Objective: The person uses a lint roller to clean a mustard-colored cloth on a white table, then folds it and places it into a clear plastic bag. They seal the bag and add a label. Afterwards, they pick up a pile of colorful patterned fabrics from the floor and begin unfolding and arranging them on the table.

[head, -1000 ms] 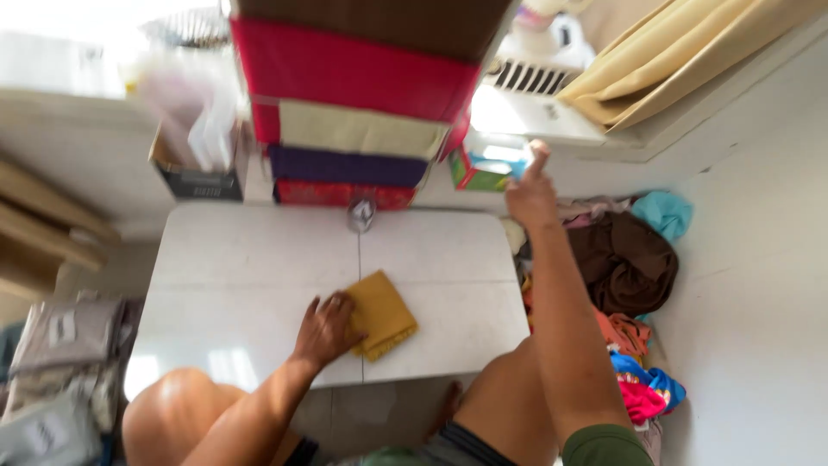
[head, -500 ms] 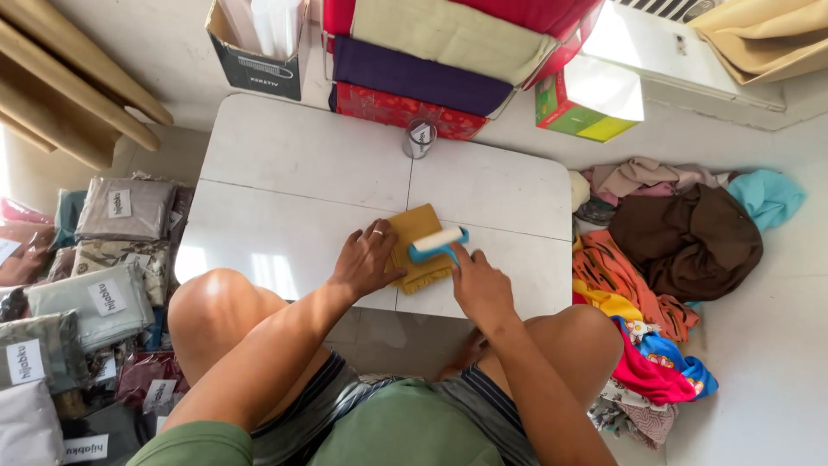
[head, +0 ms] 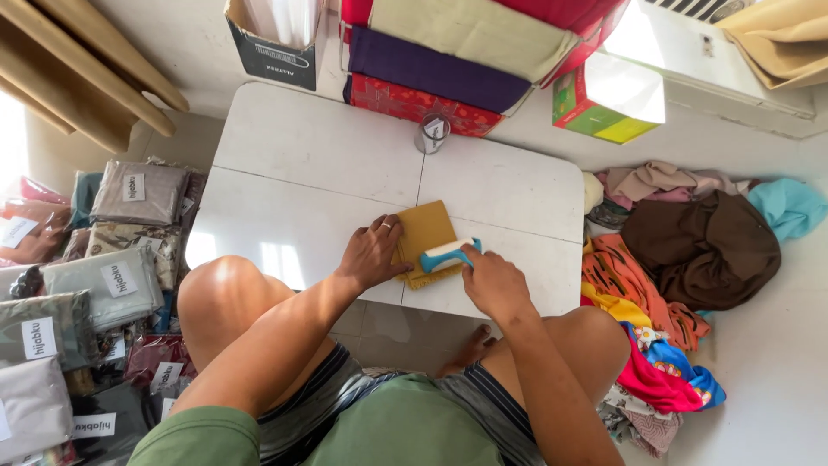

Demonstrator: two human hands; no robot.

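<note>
It looked like a room in a home used for packing clothing for sale. A low white table stood on a pale tiled floor, reaching out beyond the fingers. To the left of the fingers lay many folded garments in clear labelled bags. To their right sat a loose heap of coloured cloths. Past the fingertips, against the wall, were stacked flat boxes and an open carton.
</note>
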